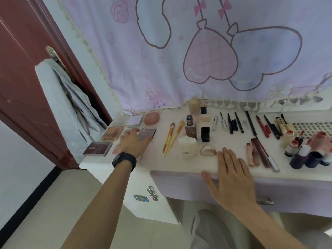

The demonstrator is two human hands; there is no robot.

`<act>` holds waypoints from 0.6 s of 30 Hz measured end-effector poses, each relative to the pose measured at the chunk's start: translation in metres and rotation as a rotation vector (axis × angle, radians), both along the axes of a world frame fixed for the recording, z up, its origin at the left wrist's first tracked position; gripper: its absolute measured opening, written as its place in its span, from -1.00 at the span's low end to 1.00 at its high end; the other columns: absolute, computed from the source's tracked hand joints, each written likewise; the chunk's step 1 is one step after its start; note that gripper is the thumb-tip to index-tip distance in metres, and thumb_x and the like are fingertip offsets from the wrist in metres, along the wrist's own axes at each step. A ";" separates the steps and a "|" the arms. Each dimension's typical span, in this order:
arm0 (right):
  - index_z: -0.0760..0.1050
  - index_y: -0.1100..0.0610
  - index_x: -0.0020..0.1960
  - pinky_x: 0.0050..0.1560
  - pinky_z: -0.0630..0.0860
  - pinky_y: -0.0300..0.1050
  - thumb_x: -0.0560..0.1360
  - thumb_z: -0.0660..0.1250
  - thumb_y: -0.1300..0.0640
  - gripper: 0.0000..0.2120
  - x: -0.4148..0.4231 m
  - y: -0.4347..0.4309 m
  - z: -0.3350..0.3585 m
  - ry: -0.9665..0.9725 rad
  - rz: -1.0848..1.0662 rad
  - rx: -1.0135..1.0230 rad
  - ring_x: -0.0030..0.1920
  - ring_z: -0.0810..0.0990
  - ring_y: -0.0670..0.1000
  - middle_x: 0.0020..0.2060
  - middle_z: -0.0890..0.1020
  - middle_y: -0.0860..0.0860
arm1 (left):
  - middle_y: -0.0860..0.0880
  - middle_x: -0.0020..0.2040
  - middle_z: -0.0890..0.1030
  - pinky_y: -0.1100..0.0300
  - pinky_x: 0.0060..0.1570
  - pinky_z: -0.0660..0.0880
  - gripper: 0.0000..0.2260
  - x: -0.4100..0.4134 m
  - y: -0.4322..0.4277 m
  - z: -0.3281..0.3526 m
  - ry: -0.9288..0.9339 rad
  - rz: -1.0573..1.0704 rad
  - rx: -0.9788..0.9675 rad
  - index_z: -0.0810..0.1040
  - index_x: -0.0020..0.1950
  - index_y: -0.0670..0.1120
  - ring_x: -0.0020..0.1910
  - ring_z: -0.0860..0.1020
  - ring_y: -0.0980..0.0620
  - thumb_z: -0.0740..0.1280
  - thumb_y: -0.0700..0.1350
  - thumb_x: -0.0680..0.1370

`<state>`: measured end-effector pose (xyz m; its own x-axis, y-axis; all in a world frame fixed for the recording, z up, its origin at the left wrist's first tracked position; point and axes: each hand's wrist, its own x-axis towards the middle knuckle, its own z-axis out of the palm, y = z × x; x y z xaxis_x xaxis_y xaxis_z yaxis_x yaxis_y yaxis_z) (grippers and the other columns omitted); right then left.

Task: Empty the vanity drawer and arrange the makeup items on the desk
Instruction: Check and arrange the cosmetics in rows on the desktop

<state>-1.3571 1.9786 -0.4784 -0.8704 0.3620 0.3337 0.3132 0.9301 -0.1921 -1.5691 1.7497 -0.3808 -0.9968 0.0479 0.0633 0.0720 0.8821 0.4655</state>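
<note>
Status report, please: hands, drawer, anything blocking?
Left hand open on palettes. Right hand flat on desk edge. Drawer shut. Nothing blocking.

A home bedroom, white vanity table (179,164) strewn with makeup, cartoon cloth (215,51) hung behind, red door (27,69) upper left

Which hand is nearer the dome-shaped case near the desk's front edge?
Right. The right hand lies flat just right of the case, fingers beside it; the left hand rests over the palettes, well to its left, past the brushes.
</note>
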 end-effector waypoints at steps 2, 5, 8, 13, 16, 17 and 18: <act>0.34 0.28 0.51 0.51 0.25 0.16 0.57 -0.04 -0.37 -0.17 0.000 0.000 0.001 0.000 -0.003 -0.001 0.51 0.34 0.17 0.49 0.38 0.20 | -0.18 0.36 0.47 -0.03 0.20 0.42 -0.40 -0.013 0.011 0.002 -0.053 -0.012 -0.032 0.40 0.43 -0.04 0.35 0.39 -0.20 0.37 0.24 0.49; 0.36 0.28 0.49 0.49 0.28 0.18 0.58 -0.03 -0.37 -0.18 -0.001 -0.001 0.002 0.006 -0.001 -0.008 0.50 0.36 0.18 0.48 0.39 0.21 | -0.17 0.29 0.52 0.08 -0.03 0.37 -0.45 -0.027 0.021 0.000 -0.117 -0.022 -0.142 0.43 0.37 -0.04 0.22 0.49 -0.20 0.35 0.23 0.49; 0.37 0.26 0.49 0.49 0.29 0.17 0.59 -0.06 -0.38 -0.18 -0.001 -0.001 0.003 -0.001 -0.008 -0.011 0.49 0.37 0.17 0.48 0.39 0.19 | -0.16 0.17 0.56 0.08 -0.16 0.34 -0.57 -0.035 0.026 -0.004 -0.125 0.003 -0.163 0.48 0.21 -0.07 0.04 0.49 -0.17 0.36 0.18 0.48; 0.38 0.25 0.48 0.46 0.34 0.19 0.59 -0.05 -0.37 -0.19 -0.001 0.000 0.004 -0.006 -0.001 -0.001 0.48 0.38 0.18 0.47 0.41 0.19 | -0.18 0.17 0.56 0.10 -0.09 0.36 -0.55 -0.030 0.032 -0.004 -0.052 0.033 -0.150 0.45 0.30 -0.08 0.09 0.50 -0.19 0.39 0.12 0.51; 0.37 0.25 0.49 0.47 0.33 0.19 0.59 -0.04 -0.37 -0.20 -0.002 0.000 0.003 -0.011 0.002 -0.005 0.49 0.37 0.18 0.48 0.40 0.19 | -0.17 0.14 0.58 0.06 -0.04 0.44 -0.47 -0.029 0.030 -0.004 -0.027 0.050 -0.054 0.38 0.33 -0.06 0.13 0.53 -0.21 0.38 0.21 0.50; 0.37 0.25 0.49 0.47 0.33 0.20 0.59 -0.03 -0.37 -0.20 -0.002 0.000 0.003 -0.009 0.002 -0.005 0.49 0.37 0.18 0.48 0.40 0.20 | -0.16 0.13 0.59 0.01 0.01 0.49 -0.45 -0.029 0.028 -0.004 -0.021 0.057 -0.015 0.37 0.32 -0.06 0.12 0.54 -0.21 0.38 0.22 0.48; 0.37 0.25 0.49 0.47 0.32 0.19 0.59 -0.03 -0.37 -0.20 -0.002 0.000 0.003 -0.007 0.002 -0.005 0.49 0.37 0.18 0.48 0.40 0.20 | -0.15 0.12 0.58 -0.03 0.05 0.52 -0.44 -0.027 0.027 -0.002 -0.014 0.064 0.030 0.35 0.33 -0.06 0.10 0.54 -0.21 0.39 0.20 0.47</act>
